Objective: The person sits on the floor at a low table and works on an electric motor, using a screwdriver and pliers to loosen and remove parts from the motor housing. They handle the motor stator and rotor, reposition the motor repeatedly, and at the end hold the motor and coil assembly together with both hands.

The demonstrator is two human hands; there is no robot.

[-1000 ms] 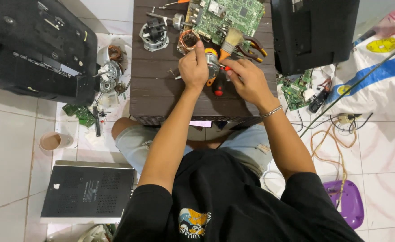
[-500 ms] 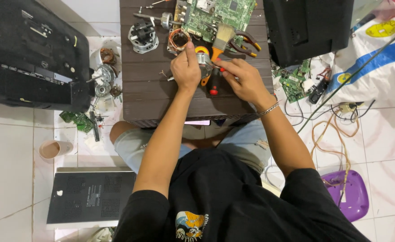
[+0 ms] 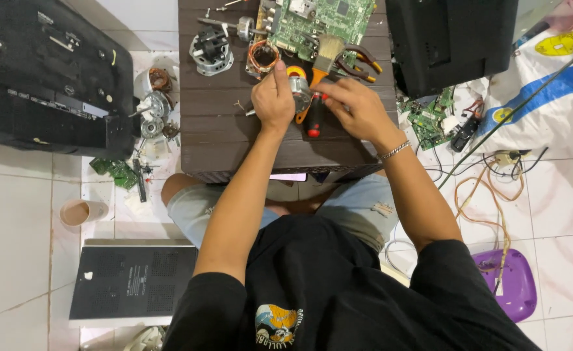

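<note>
On slatted brown table (image 3: 234, 140), left hand (image 3: 272, 101) gripping cylindrical metal motor (image 3: 299, 91), right hand (image 3: 354, 107) alongside

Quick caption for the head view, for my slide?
Both hands, left hand and right hand, grip a small motor over a dark wooden table.

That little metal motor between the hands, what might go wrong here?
The small motor is pinched between the left hand and right hand above a crowded table; if it slips, it could land on the circuit board or pliers. The red-handled screwdriver lying beneath could roll off.
</note>
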